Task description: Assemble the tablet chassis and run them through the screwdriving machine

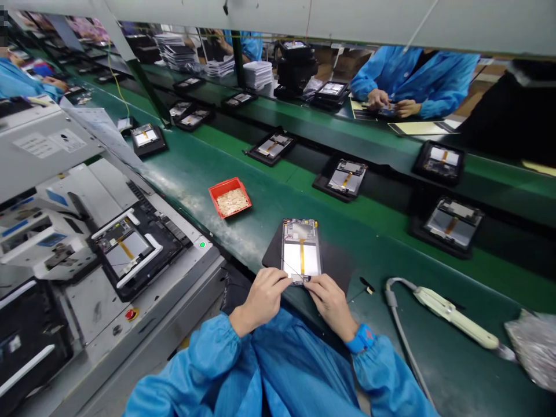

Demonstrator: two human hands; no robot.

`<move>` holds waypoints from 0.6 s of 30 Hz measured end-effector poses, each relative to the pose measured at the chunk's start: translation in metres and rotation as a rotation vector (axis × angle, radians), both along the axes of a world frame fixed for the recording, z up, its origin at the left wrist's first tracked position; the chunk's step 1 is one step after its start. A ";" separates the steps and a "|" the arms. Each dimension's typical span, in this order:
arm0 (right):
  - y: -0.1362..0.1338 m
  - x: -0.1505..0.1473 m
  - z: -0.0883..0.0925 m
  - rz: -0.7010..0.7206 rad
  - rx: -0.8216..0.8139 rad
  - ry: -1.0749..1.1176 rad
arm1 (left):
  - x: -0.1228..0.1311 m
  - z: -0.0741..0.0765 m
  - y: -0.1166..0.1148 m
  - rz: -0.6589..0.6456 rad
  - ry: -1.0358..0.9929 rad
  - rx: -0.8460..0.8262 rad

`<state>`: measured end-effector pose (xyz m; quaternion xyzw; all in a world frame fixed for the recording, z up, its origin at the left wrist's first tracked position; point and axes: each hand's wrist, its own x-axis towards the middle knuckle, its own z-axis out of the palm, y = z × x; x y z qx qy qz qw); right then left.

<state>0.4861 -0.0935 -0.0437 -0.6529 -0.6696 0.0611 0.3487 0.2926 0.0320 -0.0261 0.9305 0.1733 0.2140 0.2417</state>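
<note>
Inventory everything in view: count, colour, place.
Open tablet: one, silver-white, at fingertips
Mat: one, black, beneath tablet
Bin: one, red, with beige pieces, left of tablet
Corded hand tool: one, cream, right of hands
Plastic bag: one, greyish, far right
Other open tablets: several, silver, on black trays beyond
Machine: one, grey, left
Button: one, red, on machine
Stacks: several, white, back
Co-workers: several, mostly blue, background
Workbench: one, green, centre
Left hand: one, blue sleeve, tablet's near-left corner
Right hand: one, blue wristband, near-right corner

It's a factory: open tablets line up beyond the left grip, a big machine left of it.
</note>
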 end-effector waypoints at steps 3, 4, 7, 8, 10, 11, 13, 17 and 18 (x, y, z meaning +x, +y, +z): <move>-0.002 -0.001 0.002 0.007 -0.031 -0.113 | 0.004 -0.006 -0.005 -0.080 0.131 0.151; -0.004 -0.001 0.003 0.002 -0.048 -0.162 | 0.004 -0.007 -0.007 -0.083 0.163 0.201; -0.012 0.001 0.008 -0.029 -0.114 -0.285 | 0.005 -0.012 -0.012 -0.080 0.211 0.323; -0.014 0.001 0.009 -0.035 -0.138 -0.306 | 0.004 -0.013 -0.013 -0.082 0.216 0.354; -0.017 0.002 0.013 -0.034 -0.186 -0.323 | 0.004 -0.016 -0.015 -0.095 0.222 0.404; -0.018 0.003 0.014 -0.034 -0.210 -0.334 | 0.004 -0.017 -0.016 -0.101 0.223 0.422; -0.017 0.003 0.018 -0.045 -0.256 -0.383 | 0.005 -0.019 -0.018 -0.113 0.219 0.438; -0.016 0.010 0.026 -0.076 -0.316 -0.502 | 0.005 -0.015 -0.020 -0.114 0.164 0.362; -0.017 0.013 0.026 -0.091 -0.313 -0.502 | 0.004 -0.013 -0.019 -0.093 0.139 0.291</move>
